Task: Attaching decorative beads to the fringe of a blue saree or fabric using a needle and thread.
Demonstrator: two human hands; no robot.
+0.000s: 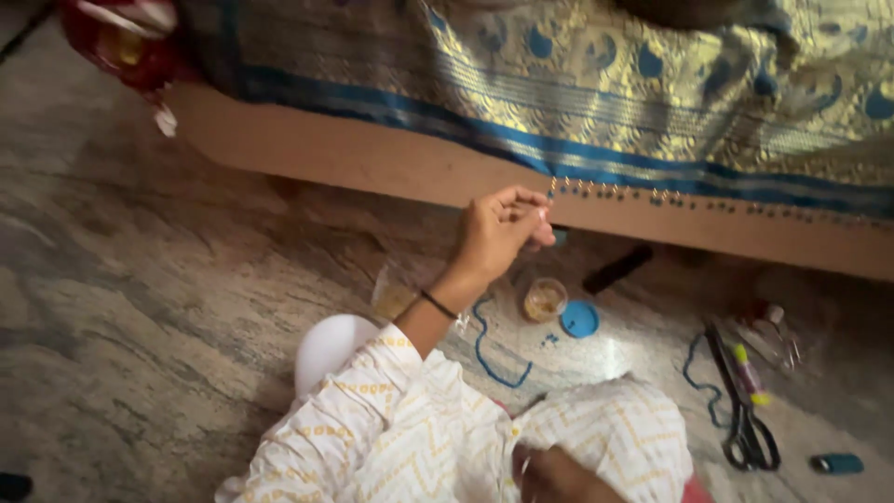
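My left hand reaches out from a white patterned sleeve, its fingers pinched together at the left end of a row of small beads. The beads run along the lower border of a blue and gold fabric. That fabric hangs over a wooden board. What the fingertips pinch is too small to see. My right hand lies low on my lap at the bottom edge; only part of it shows, and its fingers are unclear.
On the stone floor sit a small open jar of golden beads, a blue lid, a loose blue thread, black scissors, a black stick and a white round object. A red bag hangs top left.
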